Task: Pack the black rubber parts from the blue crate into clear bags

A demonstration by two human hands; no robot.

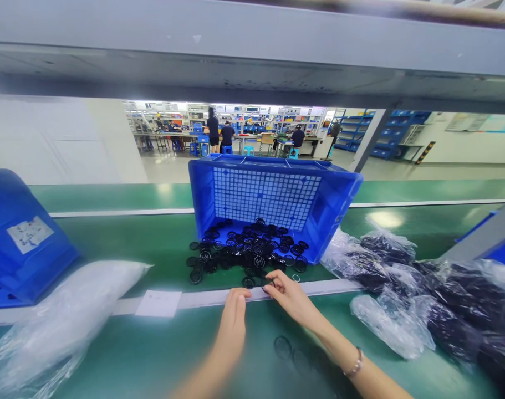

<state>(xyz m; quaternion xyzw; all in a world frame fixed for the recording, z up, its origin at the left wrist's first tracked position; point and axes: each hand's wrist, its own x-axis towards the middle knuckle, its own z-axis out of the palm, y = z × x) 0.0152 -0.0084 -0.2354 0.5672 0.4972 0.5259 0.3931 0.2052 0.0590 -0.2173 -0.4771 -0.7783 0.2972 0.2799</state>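
My right hand (289, 295) pinches a small black ring-shaped part (270, 284) between thumb and fingers, above the white strip of the bench. Just left of it, my left hand (234, 310) has its fingers pressed together; whatever they may hold is hidden. Beyond both hands, a blue crate (343, 191) lies on its side with its opening towards me. Many black round parts (256, 246) spill from it in a pile. Close to my right hand rests a thin white ring (296, 277). Two black rings (282, 347) lie nearer to me on the green surface, partly blurred.
Clear plastic bags of black parts (385, 271) crowd the right side. On the left are a bag of white material (86, 293), a paper slip (158, 303) and another blue crate (23, 238). A grey shelf beam (252, 33) crosses overhead. People work in the background.
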